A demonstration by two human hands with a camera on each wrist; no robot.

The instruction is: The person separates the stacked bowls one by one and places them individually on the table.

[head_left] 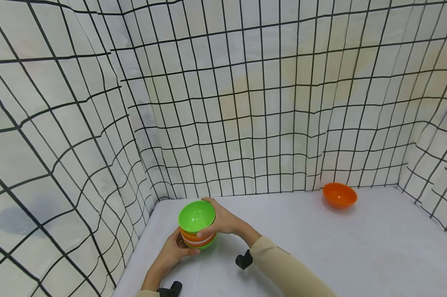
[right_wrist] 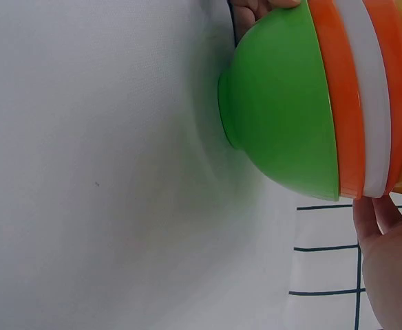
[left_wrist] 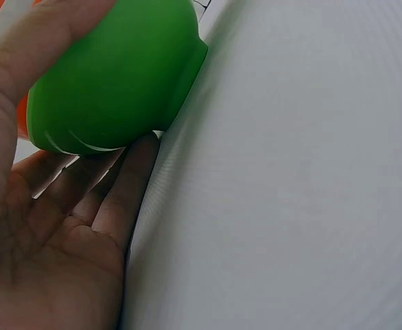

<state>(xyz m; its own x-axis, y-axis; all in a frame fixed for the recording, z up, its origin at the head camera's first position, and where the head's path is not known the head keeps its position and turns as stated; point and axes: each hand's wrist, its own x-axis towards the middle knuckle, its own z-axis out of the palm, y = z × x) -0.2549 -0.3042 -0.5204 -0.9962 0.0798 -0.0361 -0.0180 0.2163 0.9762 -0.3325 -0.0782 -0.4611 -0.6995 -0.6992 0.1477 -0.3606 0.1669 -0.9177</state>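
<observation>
A stack of nested bowls (head_left: 197,238) sits upright on the left part of the table, with a bright green bowl (head_left: 196,216) on top. Orange, white and yellow rims show below it, and another green bowl (right_wrist: 280,103) forms the bottom. My left hand (head_left: 170,252) holds the stack low on its left side; in the left wrist view its thumb lies across the bottom green bowl (left_wrist: 118,82), fingers around the far side. With my right hand (head_left: 223,218) I grip the upper rims from the right, thumb in front and fingers behind.
One orange bowl (head_left: 339,195) stands by itself at the table's back right, close to the netting. White panels with a black grid net (head_left: 238,103) enclose the white table (head_left: 301,243) at the back and both sides. A black wrist device (head_left: 244,259) is by the right sleeve.
</observation>
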